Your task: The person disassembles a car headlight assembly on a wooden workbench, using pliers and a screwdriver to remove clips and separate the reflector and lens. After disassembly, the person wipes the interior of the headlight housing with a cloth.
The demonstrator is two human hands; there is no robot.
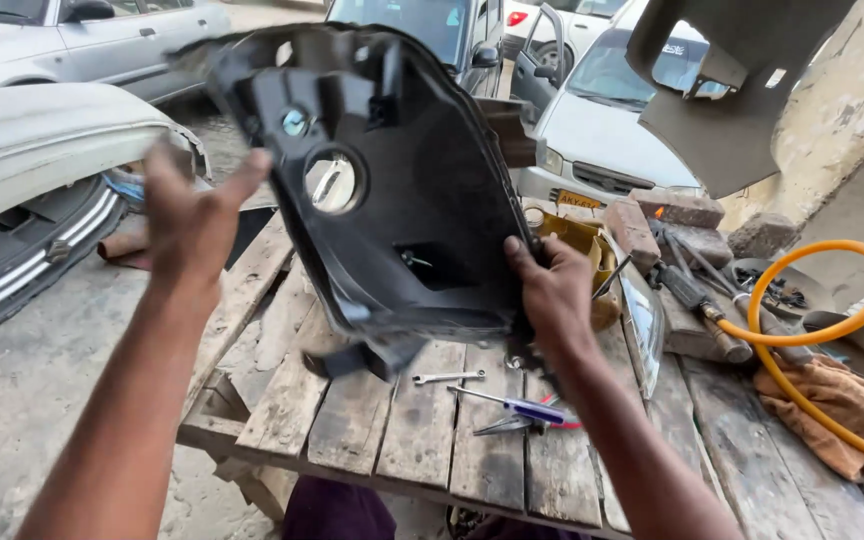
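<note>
- The headlight housing (392, 190) was matt black plastic, dusty and scuffed.
- The worktop (402, 420) was rough, weathered grey wooden planks.
- The spanner (449, 377) at 6 o'clock was bright metal.
- The hose (812, 330) at 3 o'clock was smooth orange plastic.
- The rag (842, 405) beneath it was crumpled brown cloth.

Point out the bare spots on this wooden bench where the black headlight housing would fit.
Bare planks lie at the near-left of the wooden bench, left of the small silver spanner and purple-handled screwdriver. The far right is crowded: orange hose, brown rag, tools and bricks.
</note>
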